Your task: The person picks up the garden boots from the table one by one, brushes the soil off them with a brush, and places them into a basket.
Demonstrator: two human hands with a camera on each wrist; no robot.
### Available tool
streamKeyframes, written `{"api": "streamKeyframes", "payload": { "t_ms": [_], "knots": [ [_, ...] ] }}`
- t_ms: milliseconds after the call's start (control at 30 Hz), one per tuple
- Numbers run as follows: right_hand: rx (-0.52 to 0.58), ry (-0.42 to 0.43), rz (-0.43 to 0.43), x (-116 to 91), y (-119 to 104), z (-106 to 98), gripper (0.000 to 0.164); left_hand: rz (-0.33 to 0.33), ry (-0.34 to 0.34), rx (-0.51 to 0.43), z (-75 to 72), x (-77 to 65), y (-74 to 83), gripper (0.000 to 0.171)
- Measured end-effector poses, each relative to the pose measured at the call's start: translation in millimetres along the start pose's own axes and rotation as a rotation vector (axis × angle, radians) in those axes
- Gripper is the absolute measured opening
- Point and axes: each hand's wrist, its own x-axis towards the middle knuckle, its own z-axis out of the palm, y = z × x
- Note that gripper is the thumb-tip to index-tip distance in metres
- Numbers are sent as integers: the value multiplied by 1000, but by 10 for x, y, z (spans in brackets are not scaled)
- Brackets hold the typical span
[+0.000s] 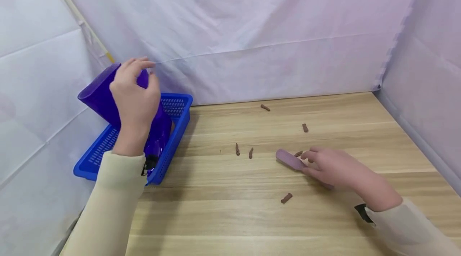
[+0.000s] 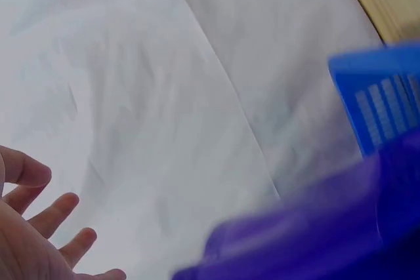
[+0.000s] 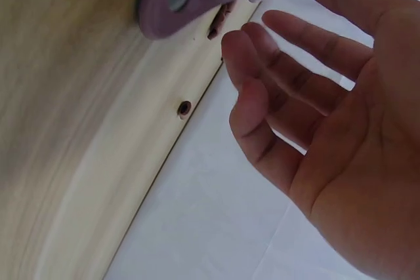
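Note:
My left hand is over the blue basket, in front of a purple plastic container that tilts in the basket. In the left wrist view its fingers are spread, with a gap between them and the purple plastic. At the right, my right hand hovers close over a flat mauve tool with a rounded end. The right wrist view shows a hole in the tool's handle and loosely bent fingers with nothing between them. A brown curled piece lies beside the tool, near my fingertips.
Several more brown pieces are scattered on the wooden table, among them one in front and one near the back edge. White cloth walls in the back and both sides. A thin pole leans at the back left.

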Motion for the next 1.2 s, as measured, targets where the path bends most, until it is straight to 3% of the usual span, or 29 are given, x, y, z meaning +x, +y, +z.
{"api": "streamKeyframes", "payload": {
  "t_ms": [167,267,367,533,733,933,1200],
  "knots": [
    [-57,-5,-8,35,-12,76,36,49,-41,-72,129,-201,164,20],
    [-65,-18,-1,76,-37,111,34,25,-40,-106,188,-343,177,18],
    [-48,-26,-1,113,-64,133,27,-47,-38,-153,255,-503,164,18],
    [-24,-28,-9,147,-76,151,10,-238,-90,-242,378,-772,188,17],
    [38,12,38,127,-49,127,8,-414,-182,-240,482,-1009,173,18],
    [50,74,69,96,75,31,12,-487,-198,-223,525,-1146,111,18],
    [177,1,229,23,278,-45,18,-523,-236,-242,604,-1256,94,24]
  ]
}}
